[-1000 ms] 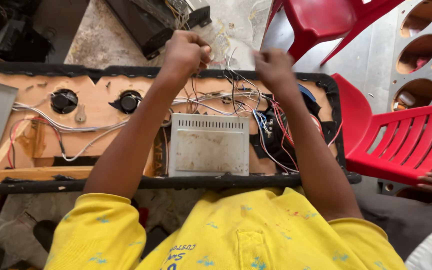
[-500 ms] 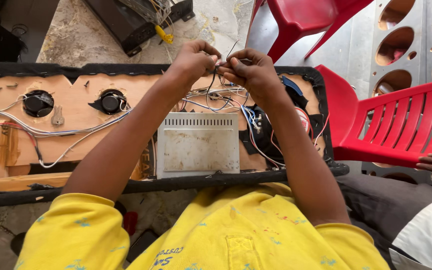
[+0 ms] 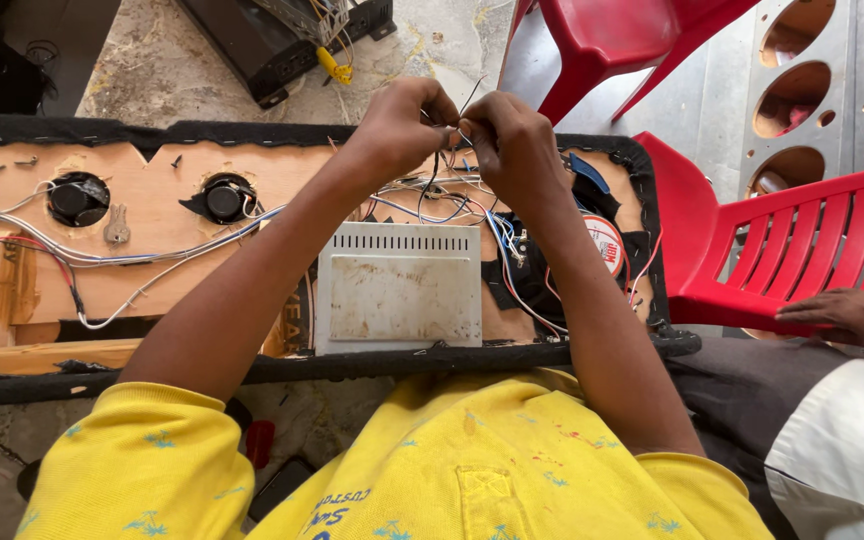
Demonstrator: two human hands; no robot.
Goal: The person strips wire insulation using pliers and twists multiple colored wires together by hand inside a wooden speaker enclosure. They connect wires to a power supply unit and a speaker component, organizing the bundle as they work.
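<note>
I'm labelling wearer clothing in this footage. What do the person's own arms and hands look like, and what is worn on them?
Both arms are bare from above the elbow down. The left hand and right hand wear no gloves, and no rings or watch show. Short yellow sleeves carry small blue-green palm-like prints, part of a yellow shirt flecked with small stains.

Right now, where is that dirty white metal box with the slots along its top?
In the head view the white metal box lies low on the wooden panel, between the person's forearms and below both hands, with a tangle of wires just above it.
</note>
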